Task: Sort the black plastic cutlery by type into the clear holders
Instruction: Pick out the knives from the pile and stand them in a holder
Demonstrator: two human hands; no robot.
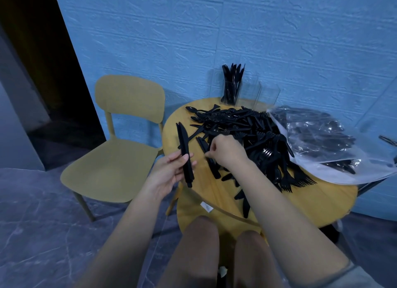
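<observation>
Knives (185, 152), a small stack of them, stand gathered in the left hand (169, 169), whose fingers (182, 158) are curled round the handles with the blades pointing up and away, most likely so that several of one kind can be carried to a holder in one go. The right hand (225, 150) reaches down to the near edge of the heap, its fingers bent and closing on another knife (211, 166) that lies flat on the round yellow counter (322, 204); whether that knife is already pinched or only touched cannot be told. The loose cutlery pile (253, 135), a mix of forks, spoons and knives, covers the middle of the counter, with a few stray knives near its front edge. At the far side, against the blue wall (279, 30), stand the clear holders (249, 94): the left compartment (231, 90) already holds upright black pieces, while the ones beside it look empty, so the sorting seems to be at an early stage. A clear plastic bag (322, 143) with more cutlery lies on the right of the counter, touching the pile. A yellow chair (120, 141) stands to the left. The next move would call for a clean pick of the flat knife without dragging its neighbours.
</observation>
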